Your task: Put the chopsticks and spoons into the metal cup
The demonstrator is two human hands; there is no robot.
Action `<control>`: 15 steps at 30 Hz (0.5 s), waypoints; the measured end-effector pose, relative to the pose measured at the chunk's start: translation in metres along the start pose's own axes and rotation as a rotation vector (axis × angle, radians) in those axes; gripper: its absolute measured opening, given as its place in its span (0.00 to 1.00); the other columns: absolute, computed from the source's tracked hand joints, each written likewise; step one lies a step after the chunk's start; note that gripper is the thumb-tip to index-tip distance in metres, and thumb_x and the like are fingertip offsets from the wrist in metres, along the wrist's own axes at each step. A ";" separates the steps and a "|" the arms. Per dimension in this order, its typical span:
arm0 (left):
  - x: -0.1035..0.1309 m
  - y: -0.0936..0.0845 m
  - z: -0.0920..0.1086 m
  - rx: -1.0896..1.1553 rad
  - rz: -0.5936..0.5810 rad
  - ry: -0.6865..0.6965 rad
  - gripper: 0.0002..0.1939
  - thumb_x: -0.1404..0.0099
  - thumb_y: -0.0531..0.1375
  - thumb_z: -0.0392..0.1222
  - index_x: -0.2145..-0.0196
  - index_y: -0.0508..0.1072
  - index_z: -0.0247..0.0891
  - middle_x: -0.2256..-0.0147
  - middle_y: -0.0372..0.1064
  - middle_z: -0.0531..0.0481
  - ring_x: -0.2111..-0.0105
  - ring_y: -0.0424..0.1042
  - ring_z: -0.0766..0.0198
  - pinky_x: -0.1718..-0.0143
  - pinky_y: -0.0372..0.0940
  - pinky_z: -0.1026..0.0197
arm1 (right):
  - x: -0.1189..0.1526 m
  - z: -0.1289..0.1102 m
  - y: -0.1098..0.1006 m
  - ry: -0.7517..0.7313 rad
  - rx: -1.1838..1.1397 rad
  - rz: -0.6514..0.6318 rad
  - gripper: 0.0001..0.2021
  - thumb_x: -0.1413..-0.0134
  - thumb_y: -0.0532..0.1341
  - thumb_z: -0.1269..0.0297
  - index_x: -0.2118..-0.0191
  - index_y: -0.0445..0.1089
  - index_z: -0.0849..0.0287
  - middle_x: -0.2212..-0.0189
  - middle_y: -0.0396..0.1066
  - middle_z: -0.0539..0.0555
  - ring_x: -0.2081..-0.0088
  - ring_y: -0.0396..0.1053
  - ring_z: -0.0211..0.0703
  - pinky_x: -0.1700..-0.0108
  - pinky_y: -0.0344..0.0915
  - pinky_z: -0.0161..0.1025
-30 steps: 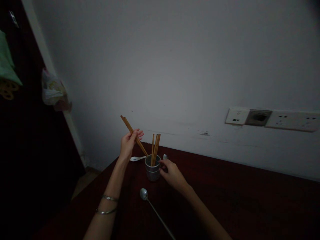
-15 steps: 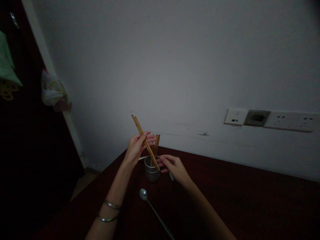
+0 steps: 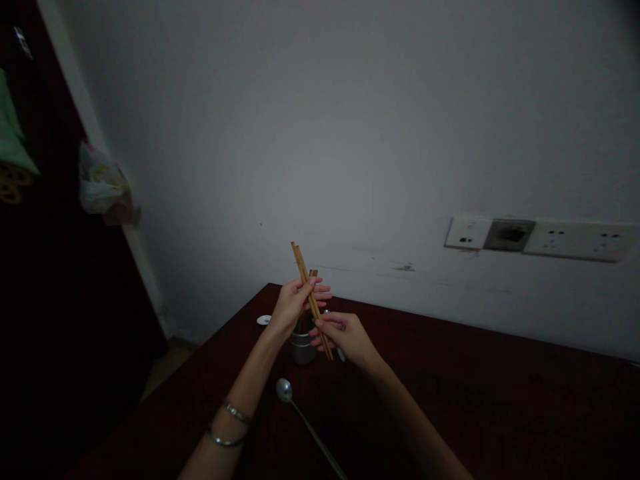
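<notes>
My left hand (image 3: 296,303) pins a pair of wooden chopsticks (image 3: 300,261) under its thumb, the other fingers stretched out behind them. The chopsticks slant down to the right. Lower on the same pair, my right hand (image 3: 349,339) has its thumb and fingers closed around them. Behind my hands stands a grey metal cup (image 3: 303,352) with more chopsticks (image 3: 303,325) upright in it, partly covered by my left hand. A long-handled metal spoon (image 3: 284,389) lies on the table in front of the cup.
The dark red table (image 3: 450,393) meets a grey wall (image 3: 350,133) at the back. White wall sockets (image 3: 467,233) sit to the right. A small white piece (image 3: 264,320) lies left of the cup. A plastic bag (image 3: 103,180) hangs by the dark door (image 3: 65,280).
My left hand has moved right and down with the chopsticks, which now stand steeper. My right hand has closed on their lower part.
</notes>
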State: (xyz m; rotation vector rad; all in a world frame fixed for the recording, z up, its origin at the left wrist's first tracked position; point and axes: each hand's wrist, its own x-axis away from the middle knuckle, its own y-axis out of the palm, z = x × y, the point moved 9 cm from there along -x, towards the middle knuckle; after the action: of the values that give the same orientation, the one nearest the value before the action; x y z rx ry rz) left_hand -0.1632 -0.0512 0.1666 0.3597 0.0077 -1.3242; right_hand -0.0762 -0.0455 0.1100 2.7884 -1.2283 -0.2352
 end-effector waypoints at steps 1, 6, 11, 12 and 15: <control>0.000 0.000 -0.001 -0.001 -0.002 -0.003 0.12 0.38 0.56 0.41 0.61 0.67 0.29 0.65 0.73 0.37 0.69 0.74 0.60 0.70 0.69 0.62 | -0.001 0.000 0.000 -0.002 0.000 -0.001 0.21 0.65 0.65 0.50 0.70 0.69 0.66 0.77 0.73 0.55 0.79 0.69 0.37 0.74 0.67 0.37; 0.001 0.003 -0.004 -0.007 -0.022 -0.022 0.14 0.38 0.55 0.42 0.57 0.65 0.29 0.66 0.73 0.38 0.70 0.74 0.60 0.69 0.68 0.61 | -0.003 0.000 -0.006 -0.022 -0.047 0.015 0.21 0.65 0.66 0.51 0.69 0.69 0.65 0.77 0.73 0.55 0.78 0.70 0.39 0.73 0.68 0.37; 0.005 0.014 -0.003 0.006 -0.143 0.001 0.18 0.39 0.56 0.39 0.52 0.61 0.32 0.64 0.72 0.39 0.66 0.74 0.59 0.63 0.68 0.58 | -0.002 -0.004 -0.015 -0.036 -0.072 0.047 0.22 0.64 0.66 0.51 0.67 0.69 0.66 0.76 0.73 0.56 0.76 0.72 0.40 0.71 0.69 0.38; 0.005 0.011 0.000 0.005 -0.138 0.018 0.18 0.39 0.56 0.39 0.52 0.60 0.32 0.63 0.72 0.39 0.66 0.74 0.59 0.63 0.68 0.57 | -0.003 -0.004 -0.017 -0.037 -0.080 0.046 0.22 0.64 0.66 0.52 0.67 0.69 0.66 0.75 0.73 0.56 0.75 0.72 0.40 0.70 0.69 0.38; -0.007 -0.017 0.018 -0.020 -0.050 0.108 0.18 0.38 0.55 0.39 0.51 0.58 0.32 0.66 0.72 0.40 0.67 0.74 0.60 0.63 0.67 0.57 | -0.008 -0.002 -0.031 -0.050 -0.051 0.074 0.20 0.62 0.65 0.52 0.67 0.68 0.65 0.73 0.73 0.56 0.74 0.72 0.40 0.71 0.69 0.37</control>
State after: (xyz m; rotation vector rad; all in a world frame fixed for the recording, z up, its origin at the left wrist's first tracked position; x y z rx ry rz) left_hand -0.1844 -0.0528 0.1806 0.4161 0.1206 -1.3521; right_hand -0.0587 -0.0188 0.1086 2.7033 -1.3148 -0.3276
